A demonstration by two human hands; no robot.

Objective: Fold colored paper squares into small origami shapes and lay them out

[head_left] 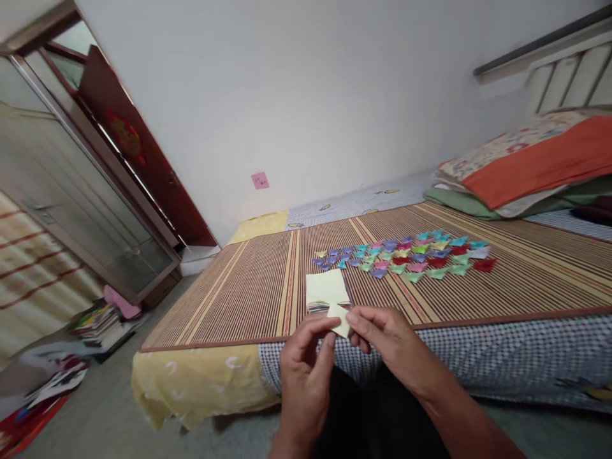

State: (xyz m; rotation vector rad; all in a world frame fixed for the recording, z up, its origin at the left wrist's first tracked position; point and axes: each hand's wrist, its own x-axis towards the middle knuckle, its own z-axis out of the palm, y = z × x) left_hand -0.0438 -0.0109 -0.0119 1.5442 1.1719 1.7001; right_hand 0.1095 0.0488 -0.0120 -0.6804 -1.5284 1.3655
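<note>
A small pale-yellow folded paper square (pixel 338 319) is held up at the front edge of the bed. My left hand (pixel 308 363) pinches its left side between thumb and fingers. On the right side, my right hand (pixel 382 331) grips the same paper, thumb on top. Just behind it lies a stack of paper sheets (pixel 327 287), pale yellow on top with coloured edges showing. Beyond, to the right, several rows of folded paper figures (pixel 406 258) in blue, purple, pink, red, green and yellow stand on the mat.
A striped mat (pixel 229 293) covers the bed, over yellow and checked cloth. Pillows and folded bedding (pixel 540 159) lie at the back right. A white wall rises behind. Books (pixel 98 322) are piled on the floor at left, near a door (pixel 127 140).
</note>
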